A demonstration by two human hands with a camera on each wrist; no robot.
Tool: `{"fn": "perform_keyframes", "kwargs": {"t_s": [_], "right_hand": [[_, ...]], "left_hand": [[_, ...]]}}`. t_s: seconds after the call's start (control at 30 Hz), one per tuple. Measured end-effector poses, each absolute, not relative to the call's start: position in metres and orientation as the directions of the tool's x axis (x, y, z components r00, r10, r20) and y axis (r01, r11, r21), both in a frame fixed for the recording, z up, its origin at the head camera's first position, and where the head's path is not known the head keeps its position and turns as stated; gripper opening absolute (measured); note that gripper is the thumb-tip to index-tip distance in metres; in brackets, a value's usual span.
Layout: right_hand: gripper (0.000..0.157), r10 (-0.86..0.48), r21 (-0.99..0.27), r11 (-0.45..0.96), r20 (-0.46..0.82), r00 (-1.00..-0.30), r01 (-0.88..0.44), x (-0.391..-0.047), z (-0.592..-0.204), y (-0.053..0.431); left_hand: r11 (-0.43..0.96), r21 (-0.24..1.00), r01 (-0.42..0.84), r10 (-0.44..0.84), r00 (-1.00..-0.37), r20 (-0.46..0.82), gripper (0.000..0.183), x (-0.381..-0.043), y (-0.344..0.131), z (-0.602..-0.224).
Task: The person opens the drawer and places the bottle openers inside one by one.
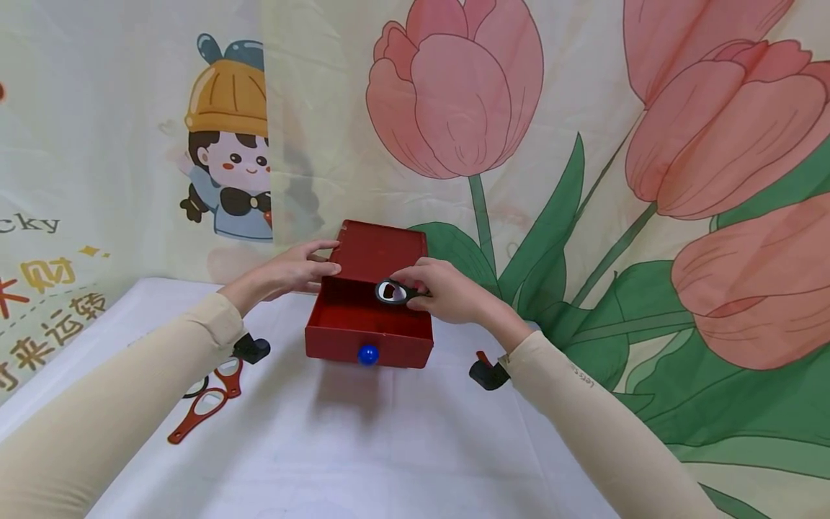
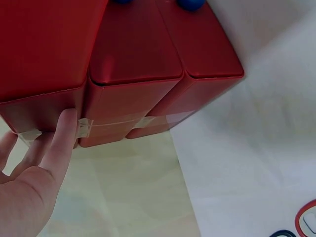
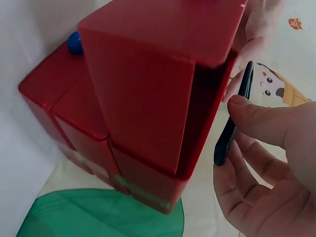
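Note:
A red drawer cabinet point(image 1: 382, 249) stands at the back of the white table, its top drawer point(image 1: 337, 346) pulled out, with a blue knob point(image 1: 368, 355) on the front. Over the back right part of this drawer, my right hand point(image 1: 447, 288) pinches a small black magnifying glass point(image 1: 392, 291) between thumb and fingers. The right wrist view shows the magnifying glass point(image 3: 228, 136) edge-on. My left hand point(image 1: 285, 272) rests against the cabinet's left side. In the left wrist view, extended fingers point(image 2: 61, 138) touch its uppermost section, with lower drawers beside it.
Two red-framed magnifying glasses point(image 1: 194, 417) lie on the table point(image 1: 389, 461) at the left, near my left forearm. A dark-rimmed one point(image 1: 196, 390) is partly hidden by the sleeve. Behind the cabinet hangs a printed curtain point(image 1: 331, 94) with tulips.

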State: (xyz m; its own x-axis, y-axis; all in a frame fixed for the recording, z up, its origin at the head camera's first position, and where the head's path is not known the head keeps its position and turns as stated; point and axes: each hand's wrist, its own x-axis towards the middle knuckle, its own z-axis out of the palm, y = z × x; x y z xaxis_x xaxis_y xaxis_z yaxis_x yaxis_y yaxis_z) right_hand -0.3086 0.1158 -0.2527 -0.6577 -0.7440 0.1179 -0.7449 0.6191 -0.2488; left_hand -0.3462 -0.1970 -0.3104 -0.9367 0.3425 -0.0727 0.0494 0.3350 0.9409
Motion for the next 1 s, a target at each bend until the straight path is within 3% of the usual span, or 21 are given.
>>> {"fn": "perform_keyframes", "kwargs": {"t_s": [0.5,1.0], "right_hand": [[0.047,-0.749,-0.261,0.634,0.027,-0.662,-0.728,-0.312,-0.268,0.077],[0.046,-0.801,-0.255,0.586,-0.036,-0.598,-0.769,-0.313,-0.282,0.056]], "left_hand": [[0.314,0.948,0.050,0.365,-0.928,-0.072,0.083,-0.347,-0.199,-0.311],[0.304,0.951,0.049,0.372,-0.926,-0.071,0.083,-0.346,-0.200,-0.311]]}}
